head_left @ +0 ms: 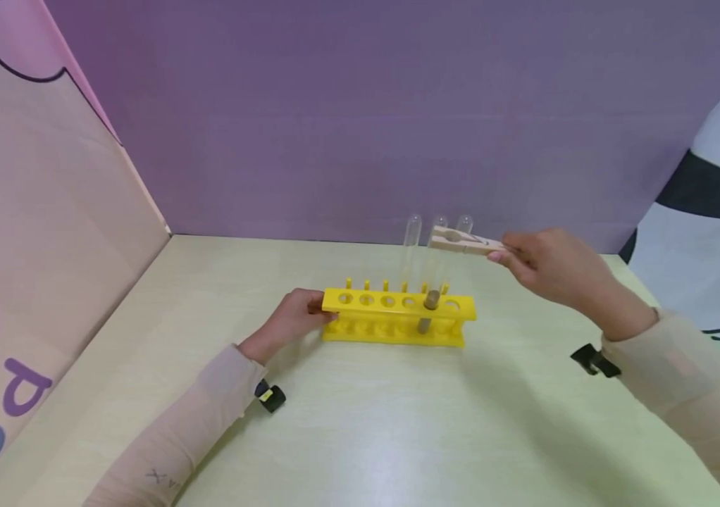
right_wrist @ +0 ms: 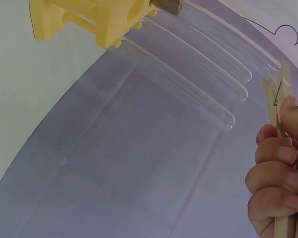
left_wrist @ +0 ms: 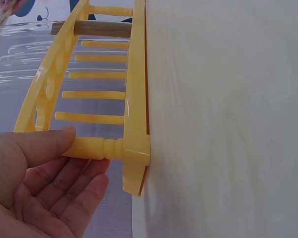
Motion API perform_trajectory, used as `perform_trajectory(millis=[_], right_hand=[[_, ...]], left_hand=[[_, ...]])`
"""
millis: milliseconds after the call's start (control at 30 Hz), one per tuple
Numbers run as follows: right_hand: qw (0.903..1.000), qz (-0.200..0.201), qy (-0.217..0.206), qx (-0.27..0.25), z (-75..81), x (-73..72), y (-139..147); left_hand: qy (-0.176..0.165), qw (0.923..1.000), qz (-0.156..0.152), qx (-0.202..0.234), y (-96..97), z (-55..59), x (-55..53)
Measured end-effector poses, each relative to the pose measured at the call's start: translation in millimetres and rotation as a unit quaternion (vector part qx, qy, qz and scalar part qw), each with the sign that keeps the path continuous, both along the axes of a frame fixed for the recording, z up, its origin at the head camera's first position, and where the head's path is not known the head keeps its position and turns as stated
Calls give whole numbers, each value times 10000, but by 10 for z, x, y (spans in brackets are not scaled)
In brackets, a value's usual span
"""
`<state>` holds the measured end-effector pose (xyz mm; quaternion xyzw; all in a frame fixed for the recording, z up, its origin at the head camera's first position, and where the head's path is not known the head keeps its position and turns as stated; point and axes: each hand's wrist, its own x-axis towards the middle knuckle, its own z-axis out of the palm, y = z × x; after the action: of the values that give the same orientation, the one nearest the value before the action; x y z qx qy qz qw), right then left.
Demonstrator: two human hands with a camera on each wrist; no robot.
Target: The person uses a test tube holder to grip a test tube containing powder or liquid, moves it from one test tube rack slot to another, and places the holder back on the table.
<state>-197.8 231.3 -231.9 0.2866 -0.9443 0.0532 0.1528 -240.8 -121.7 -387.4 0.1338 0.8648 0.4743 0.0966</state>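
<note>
A yellow test tube rack (head_left: 393, 340) stands on the table. My left hand (head_left: 293, 317) grips the post at its left end, thumb and fingers around it in the left wrist view. My right hand (head_left: 553, 271) holds a wooden test tube clamp (head_left: 470, 244), fingers curled round its handle in the right wrist view. The clamp's jaws are around the upper part of a glass test tube (head_left: 434, 274) with grey-brown contents (head_left: 424, 325) at its bottom. That tube stands slightly tilted through a hole near the rack's right end, its lower end inside the rack.
Behind the holes, several yellow pegs (head_left: 367, 284) rise in a row. Three clear test tubes (head_left: 413, 236) sit upside down on the pegs toward the right. A purple panel (head_left: 334, 141) backs the pale table (head_left: 360, 422), with printed panels on both sides.
</note>
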Motion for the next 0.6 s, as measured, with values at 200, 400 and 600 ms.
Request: perform_trajectory(millis=[200, 400, 600], right_hand=[[10000, 22, 88, 16, 23, -7, 12], [9999, 16, 162, 3, 16, -13, 19], [9999, -112, 62, -19, 14, -15, 25]], left_hand=[[-35, 10000, 25, -30, 17, -5, -11], [-1, 10000, -14, -24, 27, 1, -6], [-21, 10000, 17, -37, 23, 6, -3]])
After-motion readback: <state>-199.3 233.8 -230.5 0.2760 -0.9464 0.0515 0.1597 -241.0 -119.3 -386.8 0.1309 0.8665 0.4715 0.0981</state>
